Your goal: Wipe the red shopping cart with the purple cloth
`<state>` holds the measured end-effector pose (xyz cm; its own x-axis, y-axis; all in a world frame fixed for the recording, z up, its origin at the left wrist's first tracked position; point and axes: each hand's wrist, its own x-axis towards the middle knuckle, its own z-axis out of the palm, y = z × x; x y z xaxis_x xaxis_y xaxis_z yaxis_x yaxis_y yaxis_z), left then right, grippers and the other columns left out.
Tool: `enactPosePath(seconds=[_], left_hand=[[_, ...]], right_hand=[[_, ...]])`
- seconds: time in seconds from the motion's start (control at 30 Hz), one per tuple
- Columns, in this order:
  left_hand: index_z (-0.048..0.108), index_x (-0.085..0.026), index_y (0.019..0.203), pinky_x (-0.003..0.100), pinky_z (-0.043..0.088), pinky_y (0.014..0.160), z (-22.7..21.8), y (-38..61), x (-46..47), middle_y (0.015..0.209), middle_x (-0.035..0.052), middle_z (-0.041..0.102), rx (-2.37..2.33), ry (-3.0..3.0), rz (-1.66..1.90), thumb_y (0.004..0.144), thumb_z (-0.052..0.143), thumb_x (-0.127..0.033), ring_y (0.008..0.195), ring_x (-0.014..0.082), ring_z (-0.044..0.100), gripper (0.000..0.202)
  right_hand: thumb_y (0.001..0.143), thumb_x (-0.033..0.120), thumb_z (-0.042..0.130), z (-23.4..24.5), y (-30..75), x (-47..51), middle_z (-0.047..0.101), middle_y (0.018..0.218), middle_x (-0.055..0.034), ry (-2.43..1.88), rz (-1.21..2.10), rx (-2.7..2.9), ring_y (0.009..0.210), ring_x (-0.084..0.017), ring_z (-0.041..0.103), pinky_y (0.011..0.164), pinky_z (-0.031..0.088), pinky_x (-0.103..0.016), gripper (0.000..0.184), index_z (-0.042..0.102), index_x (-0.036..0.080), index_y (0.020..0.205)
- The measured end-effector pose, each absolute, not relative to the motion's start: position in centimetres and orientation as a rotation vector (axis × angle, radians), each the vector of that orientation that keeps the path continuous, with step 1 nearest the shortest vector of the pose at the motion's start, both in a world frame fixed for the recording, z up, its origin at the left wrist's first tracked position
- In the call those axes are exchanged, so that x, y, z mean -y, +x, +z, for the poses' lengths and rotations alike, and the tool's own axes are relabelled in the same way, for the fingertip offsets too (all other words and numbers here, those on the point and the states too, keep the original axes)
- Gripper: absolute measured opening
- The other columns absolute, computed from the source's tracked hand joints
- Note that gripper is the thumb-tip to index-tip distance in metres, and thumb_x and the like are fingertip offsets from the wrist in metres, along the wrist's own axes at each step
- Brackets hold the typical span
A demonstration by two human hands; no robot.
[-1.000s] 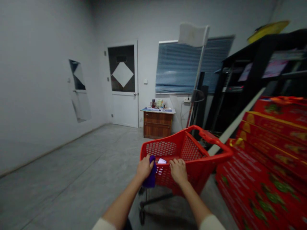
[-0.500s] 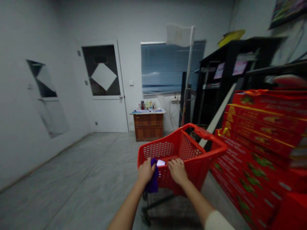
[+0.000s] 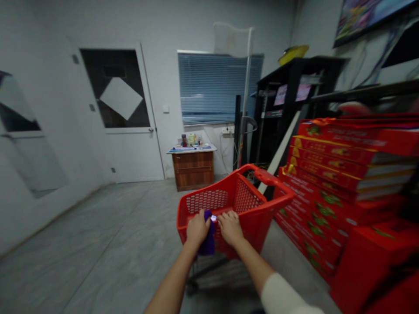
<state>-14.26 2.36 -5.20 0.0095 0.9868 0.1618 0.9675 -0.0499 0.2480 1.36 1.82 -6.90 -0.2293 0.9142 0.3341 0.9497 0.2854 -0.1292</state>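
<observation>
A red plastic shopping cart [image 3: 252, 226] with perforated walls stands side-on in front of me. My left hand [image 3: 196, 229] is at its near rim, closed around a purple cloth [image 3: 207, 242] that hangs down outside the basket wall. Just to the right, my right hand [image 3: 231, 227] has its fingers curled over the same rim. Between the two hands a small bright white patch [image 3: 214, 218] shows; what it is I cannot make out. The cart's handle [image 3: 266, 178] points to the back right, away from both hands.
Red cartons [image 3: 327, 196] are stacked along the right side. Behind the cart stand a wooden cabinet [image 3: 193, 171] with small bottles on top, a pole [image 3: 245, 96] and a black rack [image 3: 294, 87]. A white door [image 3: 134, 152] is at the back left, above grey concrete floor [image 3: 108, 226].
My view has turned to the right, so the room and cart appear further left. My right hand has moved nearer my left along the rim, and less of the white patch shows.
</observation>
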Motion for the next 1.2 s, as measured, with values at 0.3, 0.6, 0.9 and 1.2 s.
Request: enactPosePath(seconds=[0.3, 0.6, 0.9, 1.2], left_hand=[[0.051, -0.017, 0.118, 0.031, 0.045, 0.087, -5.8, -15.0, -1.4, 0.110, 0.0131, 0.068, -2.103, 2.244, 0.555, 0.099, 0.039, -0.039, 0.106, 0.0235, 0.066, 0.032], [0.051, -0.014, 0.117, 0.033, 0.047, 0.081, -5.1, -13.6, -1.7, 0.106, 0.0154, 0.069, -2.216, 2.096, 0.451, 0.098, 0.040, -0.040, 0.098, 0.0268, 0.068, 0.034], [0.051, -0.019, 0.118, 0.030, 0.045, 0.084, -5.1, -14.0, -1.0, 0.110, 0.0111, 0.069, -2.168, 2.147, 0.480, 0.099, 0.038, -0.040, 0.101, 0.0224, 0.067, 0.031], [0.051, -0.019, 0.116, 0.030, 0.044, 0.084, -5.3, -13.0, -1.7, 0.108, 0.0104, 0.068, -2.142, 2.178, 0.520, 0.099, 0.039, -0.041, 0.102, 0.0226, 0.066, 0.031]], right_hand=[[0.099, 0.022, 0.035, -6.5, -0.9, -0.7, 0.067, 0.115, -0.0067, -1.681, -0.166, 2.274, 0.114, -0.021, 0.052, 0.109, 0.023, -0.035, 0.035, 0.064, 0.022, 0.117], [0.100, 0.030, 0.038, -5.1, 1.7, -0.7, 0.069, 0.109, -0.0070, -1.736, -0.296, 2.252, 0.110, -0.022, 0.053, 0.107, 0.024, -0.037, 0.032, 0.069, 0.023, 0.106], [0.101, 0.029, 0.035, -5.1, 2.0, -0.5, 0.068, 0.107, -0.0072, -1.717, -0.264, 2.239, 0.105, -0.022, 0.053, 0.103, 0.026, -0.037, 0.034, 0.069, 0.023, 0.105], [0.099, 0.033, 0.037, -4.7, 3.8, -1.2, 0.068, 0.114, -0.0082, -1.706, -0.308, 2.239, 0.113, -0.023, 0.052, 0.111, 0.020, -0.037, 0.035, 0.069, 0.023, 0.109]])
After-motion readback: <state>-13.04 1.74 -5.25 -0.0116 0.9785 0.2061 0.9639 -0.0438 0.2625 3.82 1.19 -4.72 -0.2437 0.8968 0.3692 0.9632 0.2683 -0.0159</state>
